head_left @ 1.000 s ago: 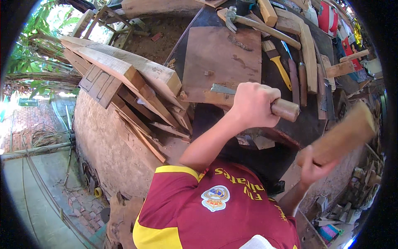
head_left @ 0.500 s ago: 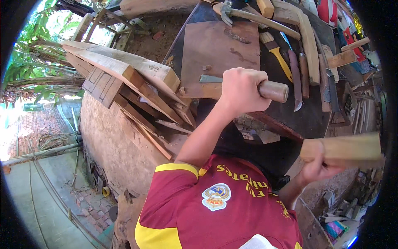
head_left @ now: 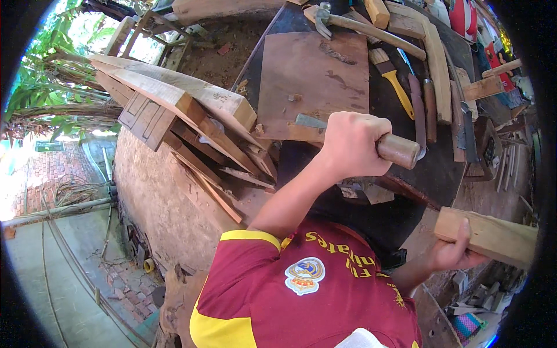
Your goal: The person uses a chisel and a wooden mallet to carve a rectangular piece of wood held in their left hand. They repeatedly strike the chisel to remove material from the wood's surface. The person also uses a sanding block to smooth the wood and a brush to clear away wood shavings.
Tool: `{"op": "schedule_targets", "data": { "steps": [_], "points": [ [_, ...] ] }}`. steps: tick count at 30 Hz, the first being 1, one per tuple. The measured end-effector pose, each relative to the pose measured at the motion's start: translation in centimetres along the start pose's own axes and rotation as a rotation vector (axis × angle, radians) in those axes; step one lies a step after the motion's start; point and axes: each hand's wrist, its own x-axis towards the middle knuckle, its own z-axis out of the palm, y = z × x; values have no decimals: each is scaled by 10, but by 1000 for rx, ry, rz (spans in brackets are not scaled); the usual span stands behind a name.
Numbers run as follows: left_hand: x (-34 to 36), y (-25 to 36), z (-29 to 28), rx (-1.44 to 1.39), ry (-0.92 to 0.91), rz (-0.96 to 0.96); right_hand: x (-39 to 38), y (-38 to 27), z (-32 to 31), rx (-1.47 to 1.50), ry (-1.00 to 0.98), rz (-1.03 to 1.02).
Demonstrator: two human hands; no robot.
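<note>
Overhead, the head view shows the left hand (head_left: 354, 145) clenched round the wooden handle of a chisel (head_left: 360, 139), its steel blade pointing left over the brown board (head_left: 313, 75) on the dark bench (head_left: 441, 168). The right hand (head_left: 449, 252) grips a wood block (head_left: 490, 235) low at the right, well apart from the chisel and off the bench edge. A hammer (head_left: 348, 20), a yellow-handled brush (head_left: 394, 75) and other tools lie beyond the board; planks (head_left: 185, 98) are stacked to the left. As I judge it, the blade hangs unsupported, so a slip could gouge the board, and a block swung from that far could glance off the handle onto the knuckles.
</note>
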Motion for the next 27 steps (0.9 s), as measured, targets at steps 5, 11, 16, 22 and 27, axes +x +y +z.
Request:
{"op": "schedule_targets", "data": {
  "steps": [5, 11, 16, 22, 27],
  "points": [
    [3, -1, 3, -35, 22, 14, -28, -2, 28, -306, -433, -213],
    [0, -6, -4, 3, 38, 0, -25, 21, 22, -337, -478, -249],
    [3, -6, 4, 28, 18, -10, -45, 21, 42, -262, -154, -204],
    [1, -32, -15, 260, -68, -94, -64, 38, 16, -537, -842, -151],
    [-1, -21, -6, 157, -32, -55, -78, 52, -18, -589, -568, -9]
  ]
}}
